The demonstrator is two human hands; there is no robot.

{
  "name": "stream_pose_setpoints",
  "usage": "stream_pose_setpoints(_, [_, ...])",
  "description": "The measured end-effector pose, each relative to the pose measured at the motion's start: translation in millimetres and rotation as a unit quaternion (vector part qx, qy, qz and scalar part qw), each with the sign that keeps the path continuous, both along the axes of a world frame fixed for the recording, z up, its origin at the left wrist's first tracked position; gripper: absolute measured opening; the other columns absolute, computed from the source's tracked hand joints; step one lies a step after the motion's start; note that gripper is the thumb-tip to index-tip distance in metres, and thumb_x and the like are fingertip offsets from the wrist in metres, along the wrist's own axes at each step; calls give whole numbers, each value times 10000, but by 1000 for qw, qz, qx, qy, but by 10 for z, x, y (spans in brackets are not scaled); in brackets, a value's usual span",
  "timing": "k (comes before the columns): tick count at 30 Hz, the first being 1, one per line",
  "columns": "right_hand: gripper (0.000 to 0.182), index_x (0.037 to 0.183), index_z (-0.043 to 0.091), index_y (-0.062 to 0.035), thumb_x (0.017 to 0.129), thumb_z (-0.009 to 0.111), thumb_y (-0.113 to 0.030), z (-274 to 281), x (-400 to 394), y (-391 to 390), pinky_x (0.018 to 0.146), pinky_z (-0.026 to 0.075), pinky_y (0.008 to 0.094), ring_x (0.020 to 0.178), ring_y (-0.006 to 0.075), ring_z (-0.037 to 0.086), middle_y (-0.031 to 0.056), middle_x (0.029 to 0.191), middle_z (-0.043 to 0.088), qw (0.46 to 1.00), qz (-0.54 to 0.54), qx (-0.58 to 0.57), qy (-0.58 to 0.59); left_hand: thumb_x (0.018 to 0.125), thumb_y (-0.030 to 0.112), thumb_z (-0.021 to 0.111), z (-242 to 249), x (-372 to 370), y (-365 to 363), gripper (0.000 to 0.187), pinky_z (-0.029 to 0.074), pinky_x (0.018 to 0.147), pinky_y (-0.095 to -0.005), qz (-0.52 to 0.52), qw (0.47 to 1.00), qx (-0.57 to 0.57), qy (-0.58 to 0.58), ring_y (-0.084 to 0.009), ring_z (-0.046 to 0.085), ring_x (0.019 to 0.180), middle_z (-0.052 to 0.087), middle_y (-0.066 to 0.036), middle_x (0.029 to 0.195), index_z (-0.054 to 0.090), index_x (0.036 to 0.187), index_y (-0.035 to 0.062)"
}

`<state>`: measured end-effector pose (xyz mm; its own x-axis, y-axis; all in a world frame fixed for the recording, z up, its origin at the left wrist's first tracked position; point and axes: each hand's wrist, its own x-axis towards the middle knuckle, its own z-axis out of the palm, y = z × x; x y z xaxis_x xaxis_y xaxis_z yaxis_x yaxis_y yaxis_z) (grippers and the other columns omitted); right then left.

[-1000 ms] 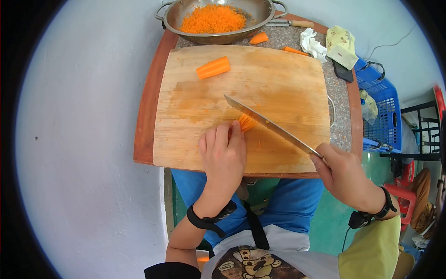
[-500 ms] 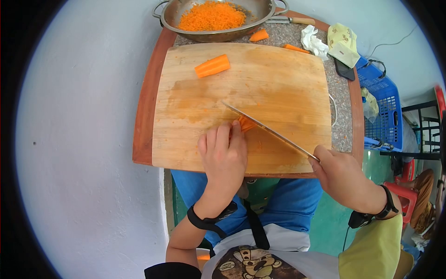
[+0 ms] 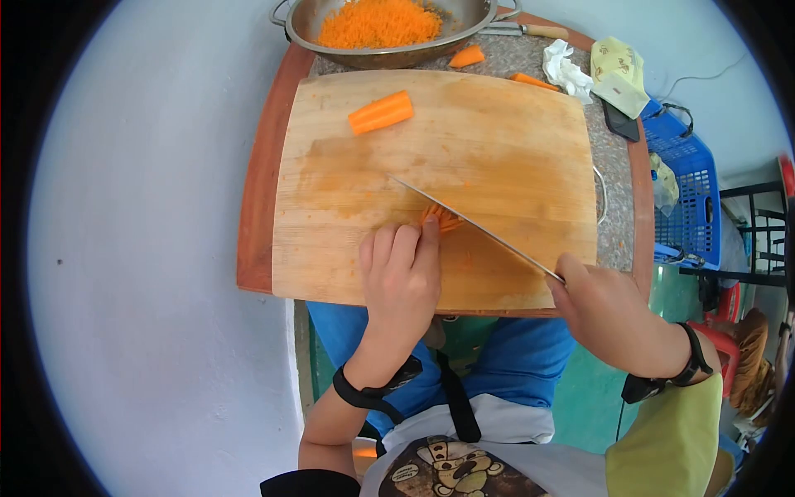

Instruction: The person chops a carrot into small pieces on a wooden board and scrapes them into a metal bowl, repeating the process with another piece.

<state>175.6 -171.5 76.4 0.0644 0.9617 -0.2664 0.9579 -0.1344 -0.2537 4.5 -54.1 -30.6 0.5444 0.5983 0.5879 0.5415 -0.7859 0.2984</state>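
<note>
On the wooden cutting board [image 3: 331, 257], my left hand [image 3: 401, 269] presses its bent fingers onto cut carrot strips [image 3: 441, 219]; part of the carrot is hidden under the fingers. My right hand [image 3: 600, 311] is wrapped around the handle end of a knife [image 3: 480, 229]. Its long thin blade slants up and to the left across the board, right beside the strips. Farther up the board lies a thick peeled carrot piece [image 3: 381, 113]. A metal pan [image 3: 397, 56] with two handles stands behind the board, heaped with finely chopped carrot [image 3: 381, 23].
Past the board's far edge lie a carrot end [image 3: 468, 56], a carrot sliver [image 3: 534, 81], a wooden-handled tool [image 3: 542, 31], crumpled tissue [image 3: 567, 71], a yellow packet [image 3: 619, 74] and a dark phone [image 3: 621, 123]. A blue crate [image 3: 691, 178] stands right of the table. A wall [image 3: 157, 248] rises on the left.
The carrot strips at the blade look more spread apart now. The knife and both hands have shifted only slightly, and the whole view has moved a little.
</note>
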Motion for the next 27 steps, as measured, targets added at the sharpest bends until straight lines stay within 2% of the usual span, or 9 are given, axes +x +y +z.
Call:
stream_pose_setpoints(3, [183,794,415,-20,867,537,-135,19,-12,60,453,453,424,518,350,578,180,548,540,1000,-23,-21,6,691,-9,660,33,6,-3,240,391,693,-341,-2,1000,-3,-2,-235,516,758,530,-60,771,662,931,-1])
stream_pose_setpoints(5, [173,815,425,-24,887,516,-152,-7,7,50,472,441,464,535,388,568,201,569,544,994,-68,30,82,698,-2,655,17,-4,1,238,390,705,-340,-3,1000,-6,-8,-235,516,764,529,-62,777,659,936,0])
stream_pose_setpoints(6, [173,815,425,-24,887,516,-152,35,-7,52,472,441,464,535,388,568,201,569,544,994,-65,28,82,698,-2,655,15,-10,-7,238,390,705,-340,0,1000,-8,-8,-235,516,764,529,-62,777,659,936,0])
stream_pose_setpoints(8, [158,838,431,-34,887,516,-157,151,-35,58,490,431,490,549,415,556,207,584,546,987,-133,5,85,702,4,655,15,-8,-10,239,389,717,-342,-1,1000,-8,-14,-236,516,775,525,-64,779,656,940,1])
stream_pose_setpoints(14, [147,846,437,-39,880,523,-153,64,8,-14,491,431,479,547,410,555,202,579,547,993,-80,23,81,705,8,654,0,-3,-6,233,386,731,-346,-2,1000,-13,-20,-237,517,783,518,-64,777,654,939,-1])
stream_pose_setpoints(27, [158,836,422,-16,874,523,-131,37,22,19,498,428,486,547,418,545,212,559,529,995,-59,-3,82,695,-3,647,1,-5,-3,248,386,731,-344,-8,1000,-14,-15,-238,516,793,514,-70,779,654,942,-10])
